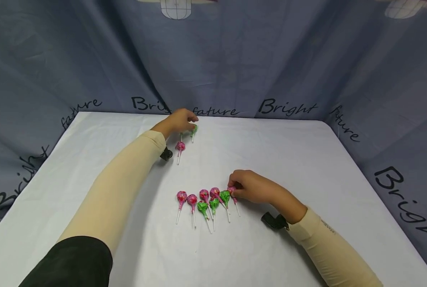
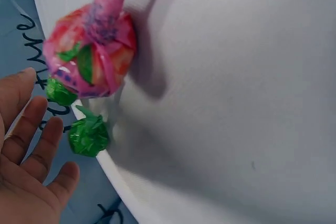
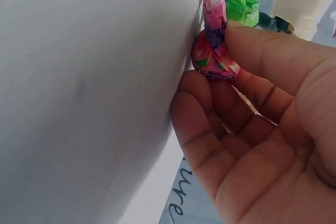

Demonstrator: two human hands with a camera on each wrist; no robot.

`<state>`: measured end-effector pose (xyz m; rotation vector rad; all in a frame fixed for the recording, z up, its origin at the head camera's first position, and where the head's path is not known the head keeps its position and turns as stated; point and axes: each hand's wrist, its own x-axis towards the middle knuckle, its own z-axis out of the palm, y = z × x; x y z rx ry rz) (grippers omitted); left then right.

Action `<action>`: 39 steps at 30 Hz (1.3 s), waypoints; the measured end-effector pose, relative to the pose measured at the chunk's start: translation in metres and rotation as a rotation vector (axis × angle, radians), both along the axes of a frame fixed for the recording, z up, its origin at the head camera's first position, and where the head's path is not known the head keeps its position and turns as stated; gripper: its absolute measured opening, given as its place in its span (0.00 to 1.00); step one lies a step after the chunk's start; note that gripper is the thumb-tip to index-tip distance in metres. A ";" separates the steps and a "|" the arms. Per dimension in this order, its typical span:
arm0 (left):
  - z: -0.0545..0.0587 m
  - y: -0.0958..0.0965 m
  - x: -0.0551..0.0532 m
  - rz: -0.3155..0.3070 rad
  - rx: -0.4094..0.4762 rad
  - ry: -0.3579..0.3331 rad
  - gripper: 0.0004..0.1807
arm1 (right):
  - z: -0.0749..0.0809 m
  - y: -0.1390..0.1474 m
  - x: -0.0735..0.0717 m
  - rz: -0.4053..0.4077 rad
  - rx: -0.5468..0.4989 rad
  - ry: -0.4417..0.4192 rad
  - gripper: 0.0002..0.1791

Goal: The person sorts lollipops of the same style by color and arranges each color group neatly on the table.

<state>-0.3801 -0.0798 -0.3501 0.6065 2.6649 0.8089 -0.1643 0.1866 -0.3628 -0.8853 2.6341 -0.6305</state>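
Note:
At the far side of the table, my left hand (image 1: 179, 120) hovers with loosely extended fingers around a green lollipop (image 1: 194, 129). A second green lollipop (image 2: 88, 136) appears close by in the left wrist view, mostly hidden behind the hand from the head. Just nearer lies a pink lollipop (image 1: 180, 146). My right hand (image 1: 253, 186) pinches another pink lollipop (image 3: 214, 59) between thumb and fingers, its stick lying towards me. That one is at the right end of a loose row of pink lollipops (image 1: 181, 196) and green lollipops (image 1: 202, 206).
A white cloth (image 1: 288, 155) covers the table. Grey-blue curtains (image 1: 235, 59) with printed lettering hang behind its far edge and along the sides. A dark wrist camera (image 1: 273, 221) sits below my right wrist.

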 end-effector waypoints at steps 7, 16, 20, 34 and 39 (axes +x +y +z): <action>0.006 -0.007 0.014 -0.036 0.007 0.096 0.20 | 0.001 -0.001 0.001 -0.007 -0.008 -0.015 0.05; 0.021 -0.014 0.062 -0.099 0.072 0.222 0.18 | 0.002 0.001 0.002 -0.038 -0.003 -0.021 0.06; 0.018 -0.019 0.095 -0.162 0.103 0.264 0.16 | 0.000 0.002 0.005 -0.030 -0.009 -0.033 0.05; 0.001 -0.034 0.195 -0.211 0.108 0.111 0.16 | 0.003 -0.002 0.006 -0.011 -0.016 -0.026 0.05; 0.000 -0.041 0.207 -0.215 0.124 0.073 0.16 | 0.006 -0.002 0.003 -0.017 -0.015 -0.027 0.06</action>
